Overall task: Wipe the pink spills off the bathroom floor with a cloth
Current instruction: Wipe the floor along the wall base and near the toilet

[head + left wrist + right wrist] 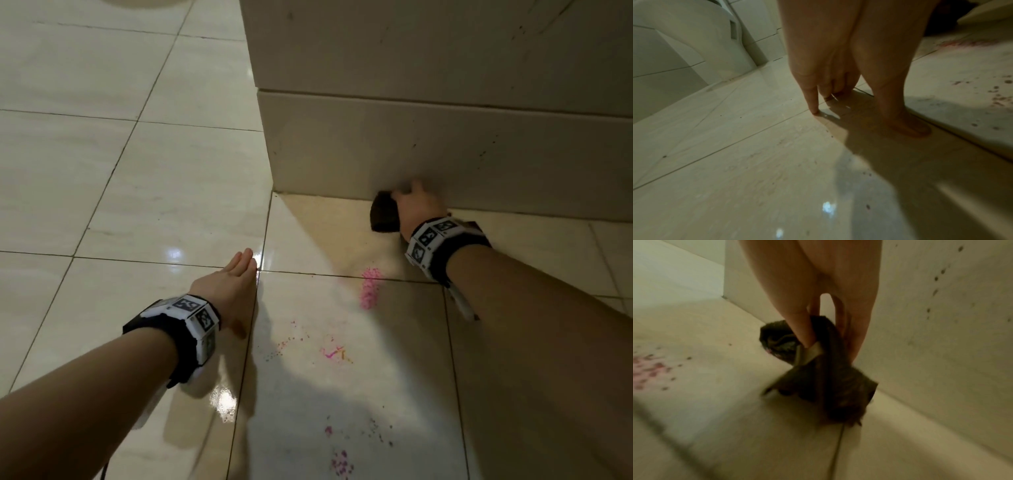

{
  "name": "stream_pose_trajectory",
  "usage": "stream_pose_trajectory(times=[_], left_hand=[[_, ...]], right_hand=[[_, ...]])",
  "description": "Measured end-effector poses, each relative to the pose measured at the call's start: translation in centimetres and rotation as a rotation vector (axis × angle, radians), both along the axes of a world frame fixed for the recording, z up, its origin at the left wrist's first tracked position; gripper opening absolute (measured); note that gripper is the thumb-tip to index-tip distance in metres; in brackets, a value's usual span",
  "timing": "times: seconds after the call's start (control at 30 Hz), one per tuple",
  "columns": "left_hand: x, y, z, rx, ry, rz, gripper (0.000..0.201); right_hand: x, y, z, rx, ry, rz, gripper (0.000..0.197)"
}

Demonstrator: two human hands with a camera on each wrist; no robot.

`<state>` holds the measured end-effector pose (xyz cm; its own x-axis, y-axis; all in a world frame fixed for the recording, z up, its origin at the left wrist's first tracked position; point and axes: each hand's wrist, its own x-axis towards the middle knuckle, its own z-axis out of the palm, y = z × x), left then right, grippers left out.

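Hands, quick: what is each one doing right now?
Left hand: open, fingers straight, braced on the floor tiles.
Right hand: holding the dark cloth, near the wall base.

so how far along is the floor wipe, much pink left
Done: nothing looks clean yet.

In hand: the right hand has the dark cloth in its grip by the wall base, away from the spills. The left hand rests flat on the tiles.

Left: the thick pink patch, the pink smear nearer the person, and the small pink spots at the bottom edge.
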<state>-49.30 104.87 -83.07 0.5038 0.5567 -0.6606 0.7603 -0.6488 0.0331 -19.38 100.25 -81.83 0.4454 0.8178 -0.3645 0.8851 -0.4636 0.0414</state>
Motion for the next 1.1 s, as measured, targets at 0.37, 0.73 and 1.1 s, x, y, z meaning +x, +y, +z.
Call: stream_pose_trajectory(times=[0.37, 0.73, 1.1], left_hand=[[-0.1, -0.1, 0.0, 0.006, -0.016, 0.009, 0.127], [0.1, -0.2, -0.2, 0.017, 0.017, 0.017, 0.125], [0.5, -0.3, 0.4, 0.003, 0.039, 0.020, 0.127]], right_hand=[[-10.7, -6.9, -2.4, 0.078, 0.156, 0.317, 0.047], [2.7, -4.2, -0.4, 0.212, 0.060, -0.104, 0.056], [-7.9, -10.2, -1.6, -0.018, 0.280, 0.215, 0.072]])
